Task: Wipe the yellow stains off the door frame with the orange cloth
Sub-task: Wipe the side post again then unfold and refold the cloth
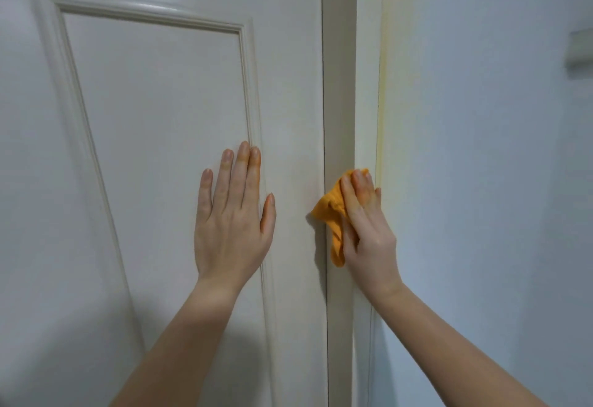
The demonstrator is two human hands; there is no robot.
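The cream door frame (353,85) runs top to bottom just right of centre. Faint yellow stains (382,101) streak its right edge where it meets the wall. My right hand (365,223) presses a bunched orange cloth (332,210) against the frame at mid height, fingers pointing up; part of the cloth hangs out to the left of the hand. My left hand (232,214) lies flat and spread on the white door (154,117), holding nothing. Its fingertips look slightly orange-tinted.
The door has a raised rectangular panel moulding (154,18). A pale blue-white wall (481,149) fills the right side, with a small grey fixture (580,48) at the right edge.
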